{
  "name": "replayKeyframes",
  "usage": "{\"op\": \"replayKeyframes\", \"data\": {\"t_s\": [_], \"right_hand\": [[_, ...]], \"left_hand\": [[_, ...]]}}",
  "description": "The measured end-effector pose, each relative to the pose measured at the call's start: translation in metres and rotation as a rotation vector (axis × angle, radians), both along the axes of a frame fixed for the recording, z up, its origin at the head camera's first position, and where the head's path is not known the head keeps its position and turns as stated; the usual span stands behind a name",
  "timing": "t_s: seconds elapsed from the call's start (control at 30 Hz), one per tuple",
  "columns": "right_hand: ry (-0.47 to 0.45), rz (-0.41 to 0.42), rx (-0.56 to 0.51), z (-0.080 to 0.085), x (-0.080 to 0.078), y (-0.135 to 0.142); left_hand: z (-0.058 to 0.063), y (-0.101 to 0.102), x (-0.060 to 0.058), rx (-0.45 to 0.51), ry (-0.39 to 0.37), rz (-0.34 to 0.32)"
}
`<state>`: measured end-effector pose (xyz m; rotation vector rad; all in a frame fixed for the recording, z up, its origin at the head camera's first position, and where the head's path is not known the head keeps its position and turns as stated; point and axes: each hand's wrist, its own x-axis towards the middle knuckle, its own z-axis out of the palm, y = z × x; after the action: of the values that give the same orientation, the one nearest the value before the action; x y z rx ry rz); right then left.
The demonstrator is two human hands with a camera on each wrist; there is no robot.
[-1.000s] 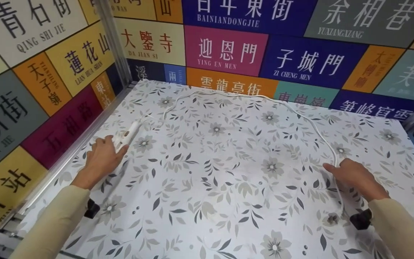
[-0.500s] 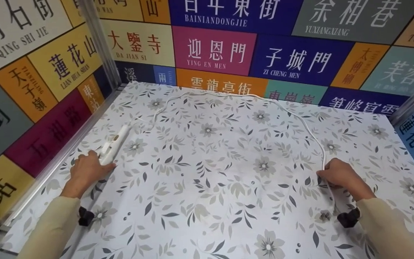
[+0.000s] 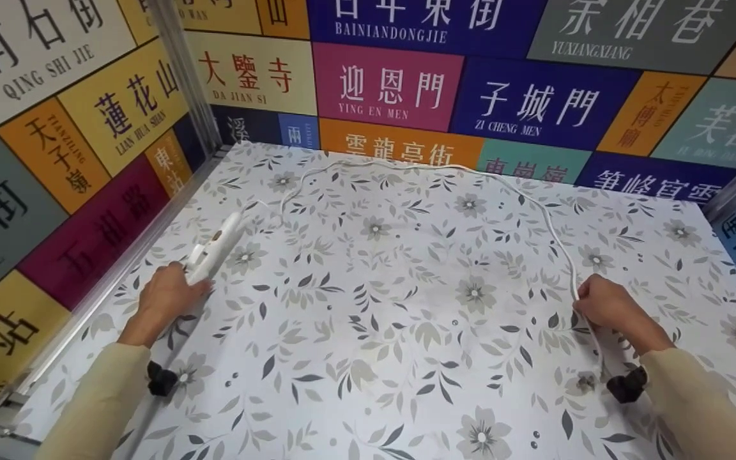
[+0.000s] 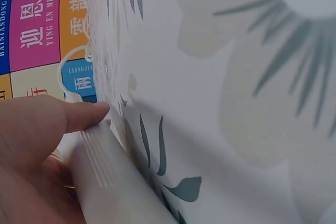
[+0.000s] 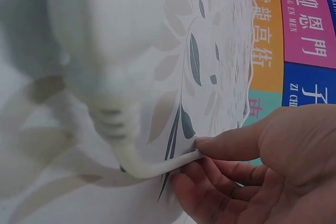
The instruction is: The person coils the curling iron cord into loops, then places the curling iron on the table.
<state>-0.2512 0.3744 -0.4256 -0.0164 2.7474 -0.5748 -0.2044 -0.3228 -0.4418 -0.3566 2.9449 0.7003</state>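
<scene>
Two cream sleeves [image 3: 96,402] reach in from the bottom of the head view, each with a black device [image 3: 627,386] at the wrist, above a tabletop [image 3: 336,268] printed with grey and beige flowers and leaves. Near the right wrist, the right wrist view shows a pale, blurred piece [image 5: 105,40] with a ribbed neck, from which a white cord [image 3: 572,268] bends away towards the fingers. The right hand [image 3: 614,310] has a narrow grip: thumb and fingertips pinch that cord, low over the right part of the tabletop. Across from it, well apart, the left hand [image 3: 167,297] has its grip round the near end of a long white appliance [image 3: 218,249], its thumb lying over a band of fine ridges in the left wrist view. The appliance slants away from the hand, up and to the right, over the left part of the tabletop; a small raised tab and a brownish spot show along its length. Beyond its far end the cord curls, then runs in a broad arc along the back of the tabletop and comes down the right side to the right hand. Behind stand walls of coloured panels [image 3: 387,86] bearing Chinese characters and Latin lettering, with a clear upright strip [image 3: 186,76] at the left corner.
</scene>
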Motion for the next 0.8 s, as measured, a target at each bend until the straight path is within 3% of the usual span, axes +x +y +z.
{"op": "replayKeyframes", "data": {"t_s": [0.23, 0.47, 0.67, 0.8], "right_hand": [[0.062, 0.037, -0.003, 0.004, -0.004, -0.006], [0.141, 0.03, -0.019, 0.002, -0.009, -0.015], [0.304, -0.016, -0.011, 0.0, -0.015, -0.031], [0.394, -0.036, -0.028, 0.002, -0.019, -0.045]], "left_hand": [[0.009, 0.007, -0.004, 0.056, 0.028, -0.022], [0.03, 0.028, -0.012, 0.098, 0.076, -0.031], [0.049, 0.056, -0.019, 0.088, 0.194, -0.013], [0.059, 0.076, -0.024, 0.093, 0.232, 0.007]]}}
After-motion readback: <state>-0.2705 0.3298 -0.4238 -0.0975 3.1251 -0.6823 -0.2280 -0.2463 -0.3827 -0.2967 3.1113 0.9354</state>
